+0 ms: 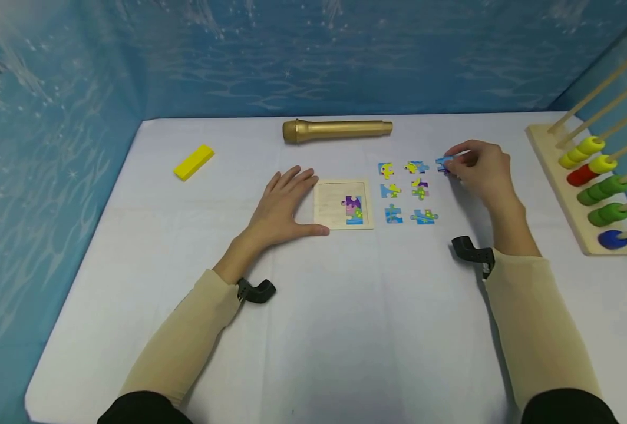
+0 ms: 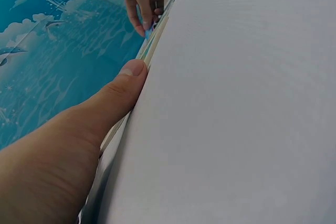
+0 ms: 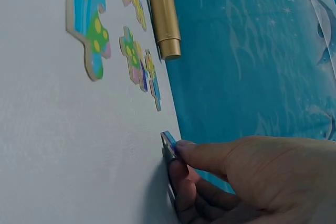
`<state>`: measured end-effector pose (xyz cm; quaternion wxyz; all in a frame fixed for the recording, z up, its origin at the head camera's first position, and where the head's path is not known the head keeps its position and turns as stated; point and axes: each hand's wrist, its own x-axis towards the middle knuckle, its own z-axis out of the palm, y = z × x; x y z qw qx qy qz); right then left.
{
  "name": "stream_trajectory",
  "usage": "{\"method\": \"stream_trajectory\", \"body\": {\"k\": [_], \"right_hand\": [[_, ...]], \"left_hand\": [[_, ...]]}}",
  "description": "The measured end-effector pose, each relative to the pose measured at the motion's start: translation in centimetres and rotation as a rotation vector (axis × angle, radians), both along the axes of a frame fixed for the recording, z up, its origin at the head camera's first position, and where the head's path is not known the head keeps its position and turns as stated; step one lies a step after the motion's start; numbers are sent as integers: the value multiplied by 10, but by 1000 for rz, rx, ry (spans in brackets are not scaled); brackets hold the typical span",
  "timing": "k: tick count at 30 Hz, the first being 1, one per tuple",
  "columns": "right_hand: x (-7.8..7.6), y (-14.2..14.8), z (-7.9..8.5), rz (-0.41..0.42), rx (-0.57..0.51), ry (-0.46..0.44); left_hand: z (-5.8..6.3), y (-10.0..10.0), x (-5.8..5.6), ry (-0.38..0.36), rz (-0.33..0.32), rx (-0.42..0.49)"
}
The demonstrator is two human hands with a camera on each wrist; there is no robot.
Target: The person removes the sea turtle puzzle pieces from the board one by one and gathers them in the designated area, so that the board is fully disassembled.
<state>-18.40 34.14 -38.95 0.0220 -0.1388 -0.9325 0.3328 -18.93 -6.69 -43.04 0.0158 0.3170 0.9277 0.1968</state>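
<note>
A square wooden puzzle tray point(image 1: 326, 206) lies mid-table, with a few joined purple, pink and blue pieces point(image 1: 353, 211) at its lower right. My left hand point(image 1: 287, 206) has its fingers spread along the tray's left side, the thumb at the lower edge; in the left wrist view the thumb point(image 2: 118, 90) touches that edge. Between thumb and fingers my right hand point(image 1: 480, 168) pinches a blue puzzle piece point(image 1: 442, 163) at the table. The right wrist view shows this piece point(image 3: 169, 142) tilted on its edge. Several loose pieces, one being a blue-green piece point(image 1: 425, 217), lie between tray and right hand.
A gold microphone point(image 1: 340, 129) lies along the table's back edge. At the back left is a yellow block point(image 1: 194, 162). A wooden bead stand point(image 1: 563, 176) with upright rods and coloured beads stands on the right. Blue sea-patterned cloth point(image 1: 292, 65) hangs behind the table.
</note>
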Motion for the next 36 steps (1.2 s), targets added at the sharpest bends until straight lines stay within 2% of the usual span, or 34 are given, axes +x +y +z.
{"method": "stream_trajectory", "body": {"k": [6, 11, 14, 18, 21, 24, 30, 36], "right_hand": [[1, 2, -1, -16, 30, 15], [0, -5, -2, -59, 50, 116], [0, -14, -4, -27, 48, 188], [0, -27, -2, 39, 36, 232], [0, -40, 2, 108, -5, 201], [1, -58, 3, 211, -62, 176], [4, -101, -6, 438, -111, 214], [10, -115, -4, 557, -147, 121]], "left_hand": [[1, 1, 0, 0, 0, -3], [1, 0, 0, 8, -3, 3], [2, 0, 0, 10, -1, 3], [2, 0, 1, 5, 0, 5], [2, 0, 1, 0, 0, 6], [2, 0, 2, 1, -2, 2], [3, -1, 3, -5, 6, 5], [2, 1, 2, -7, -1, 8]]}}
